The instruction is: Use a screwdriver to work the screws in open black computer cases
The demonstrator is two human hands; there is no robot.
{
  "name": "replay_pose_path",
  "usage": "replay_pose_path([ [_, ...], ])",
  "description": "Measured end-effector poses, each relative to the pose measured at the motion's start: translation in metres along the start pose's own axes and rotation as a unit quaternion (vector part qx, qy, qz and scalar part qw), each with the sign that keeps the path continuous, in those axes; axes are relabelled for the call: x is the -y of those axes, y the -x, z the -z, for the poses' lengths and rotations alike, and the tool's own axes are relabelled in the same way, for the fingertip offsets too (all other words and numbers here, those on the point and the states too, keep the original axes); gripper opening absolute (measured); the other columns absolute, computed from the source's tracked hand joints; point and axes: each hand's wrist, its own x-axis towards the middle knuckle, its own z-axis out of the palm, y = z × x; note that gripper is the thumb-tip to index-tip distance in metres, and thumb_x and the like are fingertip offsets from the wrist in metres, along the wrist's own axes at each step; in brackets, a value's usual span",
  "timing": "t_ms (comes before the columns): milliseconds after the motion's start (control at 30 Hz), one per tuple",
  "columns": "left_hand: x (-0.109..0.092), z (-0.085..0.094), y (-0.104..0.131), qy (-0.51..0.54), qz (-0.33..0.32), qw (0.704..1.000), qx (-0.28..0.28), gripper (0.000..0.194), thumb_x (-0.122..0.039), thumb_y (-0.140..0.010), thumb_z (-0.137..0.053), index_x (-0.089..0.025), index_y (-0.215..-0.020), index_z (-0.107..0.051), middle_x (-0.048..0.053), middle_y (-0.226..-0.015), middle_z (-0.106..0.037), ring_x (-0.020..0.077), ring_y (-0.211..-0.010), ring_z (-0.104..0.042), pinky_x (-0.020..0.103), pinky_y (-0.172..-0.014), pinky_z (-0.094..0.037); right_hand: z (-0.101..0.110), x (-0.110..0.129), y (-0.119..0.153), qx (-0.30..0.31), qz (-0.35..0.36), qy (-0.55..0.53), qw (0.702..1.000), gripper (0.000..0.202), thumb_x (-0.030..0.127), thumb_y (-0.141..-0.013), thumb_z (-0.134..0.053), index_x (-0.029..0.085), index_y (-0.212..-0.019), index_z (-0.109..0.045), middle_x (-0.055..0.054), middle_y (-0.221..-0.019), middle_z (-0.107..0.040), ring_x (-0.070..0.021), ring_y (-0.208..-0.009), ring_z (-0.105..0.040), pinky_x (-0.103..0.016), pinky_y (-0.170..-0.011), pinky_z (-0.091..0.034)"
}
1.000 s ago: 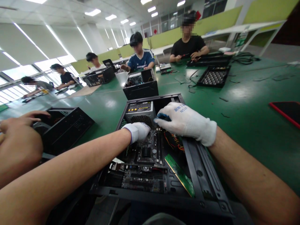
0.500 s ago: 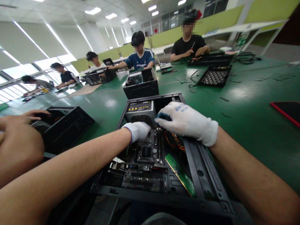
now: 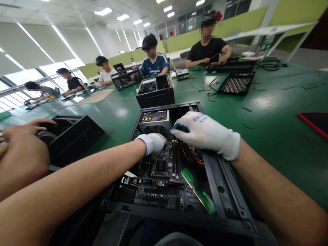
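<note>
An open black computer case [image 3: 222, 191] lies in front of me, with a motherboard [image 3: 161, 165] inside. My left hand [image 3: 155, 143], in a white glove, reaches down at the board's far edge, just below the power supply [image 3: 155, 118]; its fingertips are hidden. My right hand [image 3: 198, 131], gloved too, is bent at the right of the power supply, thumb and fingers curled round something dark that I cannot make out. A green memory stick [image 3: 198, 191] rests slantwise in the case, right of the board. Red and yellow wires [image 3: 191, 153] lie below my right hand.
At the left, another person's hand [image 3: 23, 143] is at a second case [image 3: 74, 138]. A third case [image 3: 155, 92] stands beyond mine. Several people sit across the green table [image 3: 271, 119]. A black tray [image 3: 236, 83] and a red-edged object [image 3: 314, 123] lie right.
Both my hands stay almost in place. Across the table, a person's case has shifted right and turned, and the person in black has lowered a hand.
</note>
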Motion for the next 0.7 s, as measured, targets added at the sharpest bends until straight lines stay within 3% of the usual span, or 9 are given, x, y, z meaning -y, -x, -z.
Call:
replay_pose_path([
  [300, -0.0015, -0.0012, 0.0012, -0.003, -0.001, 1.000, 0.002, 0.050, -0.035, -0.077, -0.083, -0.016, -0.121, -0.074, 0.014, -0.126, -0.075, 0.0309, -0.120, -0.069, 0.034, -0.108, -0.052, 0.0002, 0.0008, -0.0010, -0.002, 0.003, 0.005, 1.000, 0.040, 0.048, -0.103, -0.051, 0.017, -0.096, -0.075, -0.010, -0.096, -0.076, -0.0236, -0.093, -0.065, -0.033, -0.084, -0.043],
  [533, 0.0021, -0.0027, 0.0005, 0.000, 0.001, 1.000, -0.017, 0.050, -0.035, -0.081, -0.079, -0.015, -0.125, -0.071, 0.014, -0.125, -0.075, 0.0303, -0.122, -0.068, 0.035, -0.110, -0.050, 0.0013, 0.0012, -0.0005, 0.001, 0.003, 0.003, 1.000, 0.039, 0.048, -0.103, -0.050, 0.017, -0.094, -0.074, -0.009, -0.093, -0.075, -0.0230, -0.091, -0.065, -0.032, -0.081, -0.042],
  [700, 0.0061, -0.0062, -0.0024, 0.008, -0.003, 1.000, -0.026, 0.050, -0.028, -0.077, -0.081, -0.015, -0.125, -0.071, 0.015, -0.128, -0.074, 0.0302, -0.122, -0.068, 0.035, -0.110, -0.050, 0.0000, -0.0003, 0.0001, -0.002, 0.002, 0.007, 1.000, 0.040, 0.048, -0.103, -0.050, 0.017, -0.096, -0.074, -0.010, -0.096, -0.076, -0.0237, -0.093, -0.066, -0.032, -0.083, -0.042],
])
